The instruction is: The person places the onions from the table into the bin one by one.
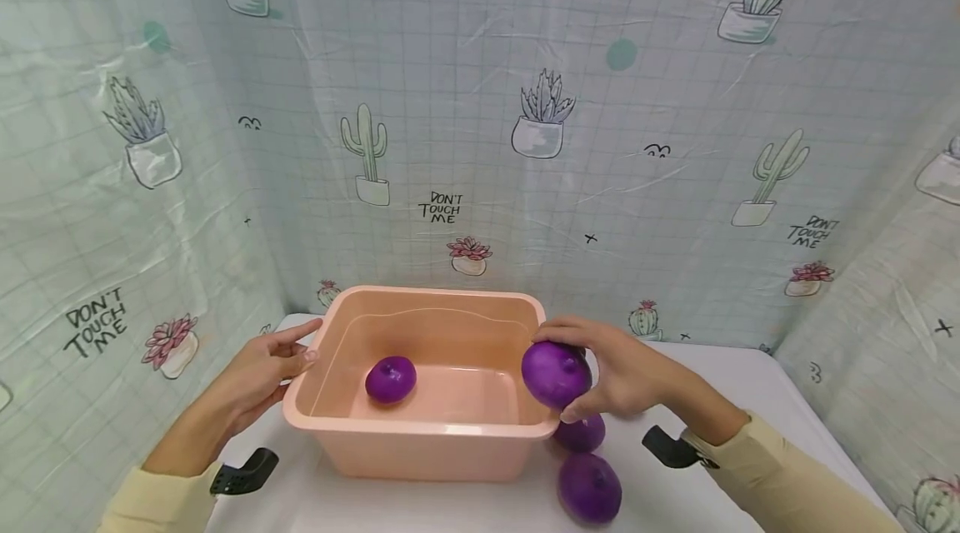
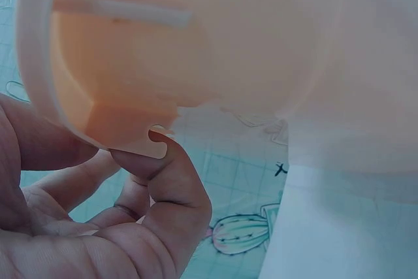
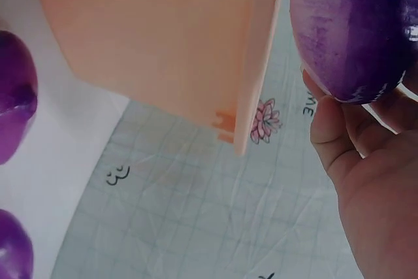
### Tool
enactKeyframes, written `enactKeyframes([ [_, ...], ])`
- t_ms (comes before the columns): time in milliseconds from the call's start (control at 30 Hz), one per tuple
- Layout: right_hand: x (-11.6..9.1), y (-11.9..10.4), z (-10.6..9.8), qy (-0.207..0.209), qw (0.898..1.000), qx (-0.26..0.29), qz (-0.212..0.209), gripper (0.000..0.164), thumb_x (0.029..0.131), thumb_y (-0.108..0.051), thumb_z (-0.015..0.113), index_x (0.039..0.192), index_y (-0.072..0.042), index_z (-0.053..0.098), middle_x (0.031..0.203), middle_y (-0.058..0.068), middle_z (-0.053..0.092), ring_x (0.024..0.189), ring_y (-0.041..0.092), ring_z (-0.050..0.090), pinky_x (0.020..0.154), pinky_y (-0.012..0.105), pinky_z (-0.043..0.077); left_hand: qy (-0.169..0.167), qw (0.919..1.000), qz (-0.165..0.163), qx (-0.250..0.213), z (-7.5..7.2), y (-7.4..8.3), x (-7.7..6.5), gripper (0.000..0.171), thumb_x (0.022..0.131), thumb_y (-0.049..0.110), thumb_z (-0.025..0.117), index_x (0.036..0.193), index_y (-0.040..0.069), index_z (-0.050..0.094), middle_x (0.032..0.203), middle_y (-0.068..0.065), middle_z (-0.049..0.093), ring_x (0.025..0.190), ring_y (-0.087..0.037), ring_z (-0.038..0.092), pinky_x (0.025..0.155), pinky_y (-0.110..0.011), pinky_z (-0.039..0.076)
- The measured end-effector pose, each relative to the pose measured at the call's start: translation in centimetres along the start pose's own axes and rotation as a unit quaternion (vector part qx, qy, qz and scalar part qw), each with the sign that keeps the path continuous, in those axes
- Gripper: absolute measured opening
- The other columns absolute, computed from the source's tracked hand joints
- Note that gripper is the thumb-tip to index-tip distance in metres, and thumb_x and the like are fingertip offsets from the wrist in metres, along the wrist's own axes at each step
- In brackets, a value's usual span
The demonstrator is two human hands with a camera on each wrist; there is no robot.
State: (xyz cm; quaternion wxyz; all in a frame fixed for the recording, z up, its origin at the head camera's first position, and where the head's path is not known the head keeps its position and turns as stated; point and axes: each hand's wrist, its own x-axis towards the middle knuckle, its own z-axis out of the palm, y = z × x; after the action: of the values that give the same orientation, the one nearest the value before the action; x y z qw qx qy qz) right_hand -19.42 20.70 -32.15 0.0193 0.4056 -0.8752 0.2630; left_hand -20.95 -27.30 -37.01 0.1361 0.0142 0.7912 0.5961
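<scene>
A peach plastic basin (image 1: 420,454) stands on the white table. My left hand (image 1: 255,375) grips its left rim; in the left wrist view the fingers curl under the rim (image 2: 36,50) near a corner. My right hand (image 1: 626,371) holds a round purple fruit (image 1: 555,376) over the basin's right rim, fingers on top and thumb below. Streaky, shiny skin shows on that fruit (image 3: 353,31) in the right wrist view. Inside the basin, toward the left, lies another purple fruit (image 1: 391,380).
Two more purple fruits lie on the table right of the basin: one near the front (image 1: 589,488), the other (image 1: 581,435) partly hidden by the rim and right hand. A cactus-print sheet (image 1: 480,141) hangs behind and at both sides of the white table (image 1: 720,371).
</scene>
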Motion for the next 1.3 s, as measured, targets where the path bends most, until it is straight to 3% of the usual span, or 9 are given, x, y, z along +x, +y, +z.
enactKeyframes([
  [133,1.1,-0.4,0.0,-0.013,1.000,-0.011,0.005,0.087,0.065,-0.032,0.099,0.142,-0.025,0.060,0.147,-0.001,0.060,0.131,0.020,0.060,0.105,0.042,0.054,0.003,1.0000,-0.003,0.002,0.0,0.0,0.0,0.069,0.109,0.018,0.055,0.167,0.010,0.019,0.109,-0.006,0.061,0.096,-0.013,0.065,0.083,-0.030,0.063],
  [400,3.4,-1.0,0.0,-0.037,0.999,-0.005,-0.010,0.085,0.066,-0.018,0.096,0.144,-0.013,0.060,0.147,0.006,0.062,0.132,0.026,0.061,0.107,0.044,0.053,0.000,1.0000,0.000,-0.008,-0.1,-0.1,-0.1,0.068,0.109,0.017,0.054,0.167,0.010,0.020,0.110,-0.007,0.061,0.098,-0.012,0.065,0.083,-0.030,0.063],
  [700,5.5,-1.4,0.4,-0.060,0.998,0.002,-0.001,0.084,0.068,-0.018,0.096,0.144,-0.014,0.061,0.142,0.000,0.065,0.124,0.019,0.063,0.105,0.040,0.053,0.009,0.9999,0.003,-0.005,0.2,0.1,-0.1,0.068,0.108,0.016,0.055,0.167,0.009,0.021,0.108,-0.007,0.061,0.098,-0.014,0.064,0.083,-0.030,0.062],
  [1300,10.8,-2.1,1.9,-0.102,0.995,-0.010,-0.005,0.085,0.068,-0.018,0.095,0.145,-0.010,0.060,0.143,0.005,0.064,0.126,0.022,0.061,0.106,0.040,0.052,0.014,0.9999,0.006,-0.004,0.2,-0.1,-0.2,0.066,0.108,0.014,0.054,0.166,0.009,0.023,0.110,-0.009,0.060,0.098,-0.015,0.064,0.084,-0.030,0.062],
])
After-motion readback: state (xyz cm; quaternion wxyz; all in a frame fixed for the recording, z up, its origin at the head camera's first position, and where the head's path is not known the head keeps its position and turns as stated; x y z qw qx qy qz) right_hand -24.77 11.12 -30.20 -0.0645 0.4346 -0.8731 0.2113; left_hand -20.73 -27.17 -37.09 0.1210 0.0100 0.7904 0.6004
